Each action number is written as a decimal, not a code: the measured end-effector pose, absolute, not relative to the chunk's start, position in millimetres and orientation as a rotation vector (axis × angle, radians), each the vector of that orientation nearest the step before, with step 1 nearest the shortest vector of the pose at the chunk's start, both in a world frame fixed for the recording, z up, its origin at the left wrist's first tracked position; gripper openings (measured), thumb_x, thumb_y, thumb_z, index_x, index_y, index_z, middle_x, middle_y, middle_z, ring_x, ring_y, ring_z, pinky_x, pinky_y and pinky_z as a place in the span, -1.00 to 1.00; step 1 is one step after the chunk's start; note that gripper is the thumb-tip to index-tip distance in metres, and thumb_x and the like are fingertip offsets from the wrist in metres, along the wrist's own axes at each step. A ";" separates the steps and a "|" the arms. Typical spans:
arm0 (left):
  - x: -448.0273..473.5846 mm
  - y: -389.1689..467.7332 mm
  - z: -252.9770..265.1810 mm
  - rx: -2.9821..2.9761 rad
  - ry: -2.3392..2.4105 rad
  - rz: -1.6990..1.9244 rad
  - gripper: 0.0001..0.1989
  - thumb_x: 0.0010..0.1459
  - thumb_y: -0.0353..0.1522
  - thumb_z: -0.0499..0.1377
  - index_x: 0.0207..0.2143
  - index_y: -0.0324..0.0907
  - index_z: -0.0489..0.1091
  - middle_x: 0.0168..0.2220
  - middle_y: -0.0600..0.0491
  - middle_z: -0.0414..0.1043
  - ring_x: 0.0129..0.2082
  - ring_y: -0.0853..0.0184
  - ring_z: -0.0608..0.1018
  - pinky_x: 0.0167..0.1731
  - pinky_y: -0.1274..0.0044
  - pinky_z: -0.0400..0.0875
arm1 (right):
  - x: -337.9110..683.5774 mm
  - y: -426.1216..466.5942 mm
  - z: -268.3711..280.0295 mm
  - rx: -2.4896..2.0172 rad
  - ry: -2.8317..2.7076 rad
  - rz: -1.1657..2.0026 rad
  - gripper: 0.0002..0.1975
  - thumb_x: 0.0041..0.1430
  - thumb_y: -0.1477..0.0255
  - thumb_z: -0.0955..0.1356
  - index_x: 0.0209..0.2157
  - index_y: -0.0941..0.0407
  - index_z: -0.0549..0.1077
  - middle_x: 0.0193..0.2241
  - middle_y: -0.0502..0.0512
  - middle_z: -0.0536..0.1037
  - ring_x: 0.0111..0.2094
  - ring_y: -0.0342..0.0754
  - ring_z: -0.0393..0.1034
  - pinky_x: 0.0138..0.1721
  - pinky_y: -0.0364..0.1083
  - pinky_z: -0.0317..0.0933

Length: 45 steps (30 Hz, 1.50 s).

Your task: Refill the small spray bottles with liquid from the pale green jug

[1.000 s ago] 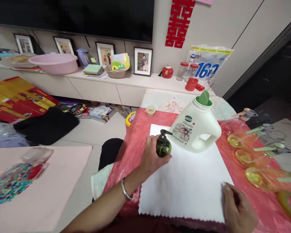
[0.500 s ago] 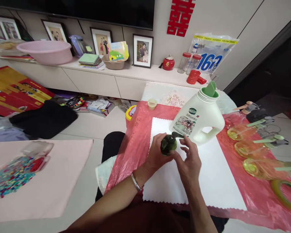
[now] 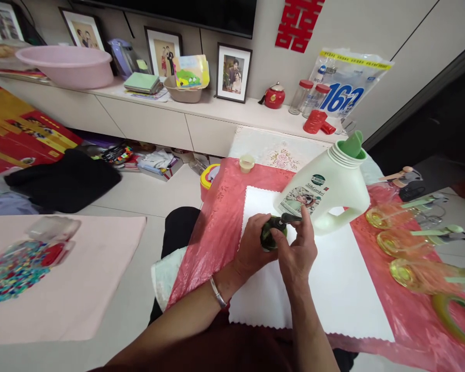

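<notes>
My left hand [image 3: 251, 245] is wrapped around a small dark green pump bottle [image 3: 269, 238], seen from above over the white scalloped mat [image 3: 263, 305]. My right hand [image 3: 299, 250] closes on the bottle's other side, its thumb against the top and its index finger raised beside the black pump nozzle [image 3: 290, 218]. Just beyond the hands stands a large pale green detergent jug [image 3: 323, 186], its mouth uncapped and a green pour spout [image 3: 352, 145] sticking up. The lower part of the pump bottle is hidden by my fingers.
On the red plastic cover [image 3: 207, 243] sit a small cup [image 3: 246, 163] at the far left, several yellowish bottles with pumps lying at right [image 3: 405, 272], and a tape roll [image 3: 447, 315]. A pink surface [image 3: 112, 268] at left holds colourful small pieces [image 3: 19, 271].
My right thumb has moved onto the top of the pump bottle and the fingers have drawn closer around the nozzle. The view has shifted slightly; the left hand keeps its hold.
</notes>
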<state>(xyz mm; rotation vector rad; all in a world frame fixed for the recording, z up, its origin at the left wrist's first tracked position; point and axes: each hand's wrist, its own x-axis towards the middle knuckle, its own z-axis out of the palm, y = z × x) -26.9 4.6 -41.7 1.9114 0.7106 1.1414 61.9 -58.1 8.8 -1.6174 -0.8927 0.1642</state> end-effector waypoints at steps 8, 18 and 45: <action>-26.9 3.6 -34.8 1.895 0.701 1.142 -0.30 -0.03 -0.19 0.39 0.14 -0.10 0.23 0.08 -0.12 0.43 0.10 0.04 0.48 0.15 0.17 0.38 | 71.8 -64.6 5.7 -1.365 -1.069 0.471 -0.26 0.41 0.22 0.35 0.45 0.13 0.00 0.12 0.22 0.37 0.18 0.07 0.27 0.22 0.12 0.24; -25.5 3.9 -40.7 1.912 0.686 1.206 -0.26 -0.03 -0.18 0.40 0.16 -0.10 0.18 0.07 -0.13 0.40 0.10 0.03 0.47 0.14 0.12 0.39 | 73.5 -58.3 11.9 -1.490 -1.035 0.350 -0.11 0.22 0.27 0.46 0.46 0.09 0.04 0.01 0.13 0.41 0.08 0.06 0.32 0.25 0.15 0.16; -30.0 3.0 -48.0 1.914 0.570 1.240 -0.05 -0.05 -0.20 0.47 0.29 0.01 0.05 0.17 -0.13 0.24 0.19 0.00 0.37 0.19 0.06 0.36 | 71.2 -61.5 84.8 -1.061 -0.915 0.242 -0.52 0.27 0.51 0.48 0.19 0.10 0.43 -0.01 0.16 0.46 -0.02 0.07 0.46 0.17 0.19 0.31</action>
